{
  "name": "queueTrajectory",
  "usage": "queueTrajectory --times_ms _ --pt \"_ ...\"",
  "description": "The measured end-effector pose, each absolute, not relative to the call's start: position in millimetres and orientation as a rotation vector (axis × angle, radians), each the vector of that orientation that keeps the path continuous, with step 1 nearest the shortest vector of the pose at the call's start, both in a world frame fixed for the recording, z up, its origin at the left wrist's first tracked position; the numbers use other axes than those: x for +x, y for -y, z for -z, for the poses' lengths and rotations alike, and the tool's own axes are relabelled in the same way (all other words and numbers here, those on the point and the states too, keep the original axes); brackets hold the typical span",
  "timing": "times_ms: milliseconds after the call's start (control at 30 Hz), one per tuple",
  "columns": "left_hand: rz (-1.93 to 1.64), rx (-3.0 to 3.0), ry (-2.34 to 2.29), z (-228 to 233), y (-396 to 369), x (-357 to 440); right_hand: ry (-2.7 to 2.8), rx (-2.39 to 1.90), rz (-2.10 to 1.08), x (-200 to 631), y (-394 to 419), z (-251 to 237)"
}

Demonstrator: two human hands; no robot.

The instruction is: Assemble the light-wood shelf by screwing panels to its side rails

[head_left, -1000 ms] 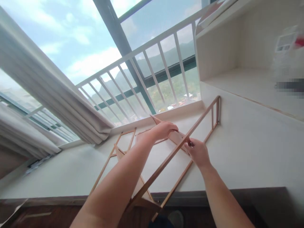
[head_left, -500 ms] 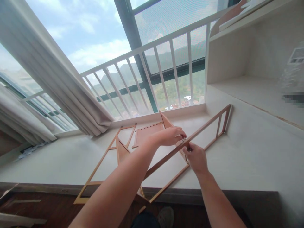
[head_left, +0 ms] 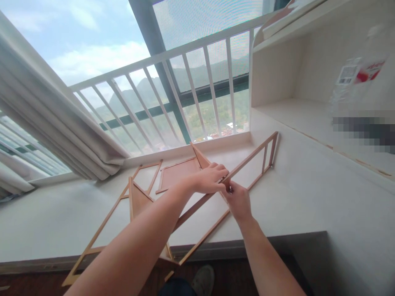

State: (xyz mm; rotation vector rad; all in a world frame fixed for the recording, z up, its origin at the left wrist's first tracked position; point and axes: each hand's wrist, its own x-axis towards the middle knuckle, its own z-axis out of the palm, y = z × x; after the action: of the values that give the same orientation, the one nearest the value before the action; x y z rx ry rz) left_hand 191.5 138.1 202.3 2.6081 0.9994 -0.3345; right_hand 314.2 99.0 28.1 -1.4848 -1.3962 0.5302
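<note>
Beyond the grip, a white window railing [head_left: 197, 78] of slanted bars; past its glass, green hills, small roofs and a cloudy sky. A dark window post [head_left: 160, 61] rising behind the bars. Far left of the grip, a pale curtain [head_left: 52, 119] hanging in heavy folds down to the white sill [head_left: 46, 222]. Up and to the right, a cream shelf unit [head_left: 296, 74] with an open compartment; inside, at the far right, a clear plastic bottle [head_left: 354, 82] with a red and white label, blurred below. Nearest the viewer, under the grip, dark wooden floor [head_left: 31, 279] and the toe of a grey shoe [head_left: 203, 279].
</note>
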Motion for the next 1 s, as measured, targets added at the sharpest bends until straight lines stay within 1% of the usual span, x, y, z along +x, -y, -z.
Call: queueTrajectory --times_ms 233,467,567,733,800,900,1000 --pt "0.319 2.594 -1.028 -198 -138 192 1.412 -1.497 -0.542 322 -90 -28" --pt "0.338 2.617 -1.053 -201 -135 194 1.407 -1.431 -0.637 353 -70 -30" --pt "0.321 2.641 -1.075 -206 -135 197 1.399 -1.453 -0.651 370 -61 -33" --pt "0.273 2.712 -1.007 -221 -132 199 1.370 -1.544 -0.578 396 -30 -43" --pt "0.219 2.713 -1.005 -221 -136 197 1.351 -1.589 -0.539 408 -9 -49" --pt "0.165 2.700 -1.011 -208 -151 193 1.322 -1.659 -0.465 431 27 -66" --pt "0.058 2.732 -1.023 -190 -169 190 1.324 -1.693 -0.361 463 64 -104"
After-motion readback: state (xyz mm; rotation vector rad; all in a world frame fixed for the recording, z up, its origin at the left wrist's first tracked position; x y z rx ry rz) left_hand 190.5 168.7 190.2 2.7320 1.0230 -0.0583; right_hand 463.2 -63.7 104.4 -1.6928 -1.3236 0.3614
